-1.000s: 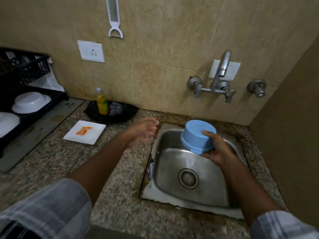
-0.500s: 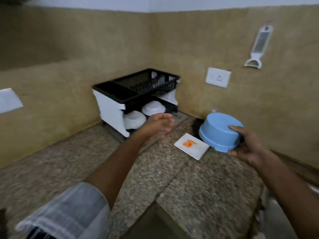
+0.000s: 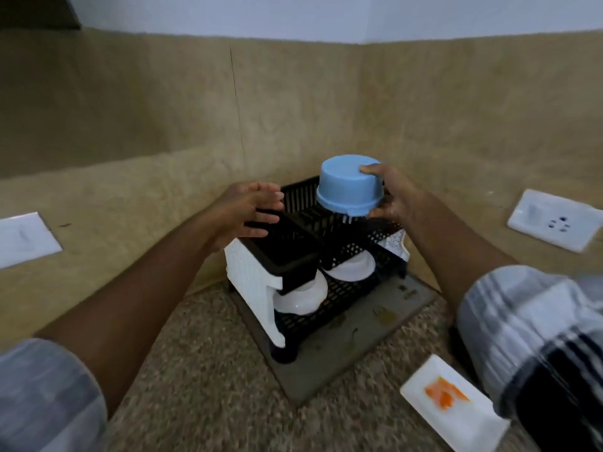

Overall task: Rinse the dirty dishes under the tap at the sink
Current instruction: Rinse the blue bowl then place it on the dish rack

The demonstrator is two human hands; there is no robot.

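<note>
Your right hand (image 3: 396, 197) grips the upturned blue bowl (image 3: 349, 187) over the dish rack (image 3: 306, 256). Your left hand (image 3: 248, 213) hovers beside it, fingers (image 3: 264, 220) spread, holding nothing.

No text, label, brand, number or sign can be read anywhere in the view. The white plastic wall socket plate (image 3: 554, 224) on the beige tiled wall shows only its pin holes and a switch, without lettering. The white switch plate (image 3: 24, 240) at the left edge is blurred and shows no marking.
</note>
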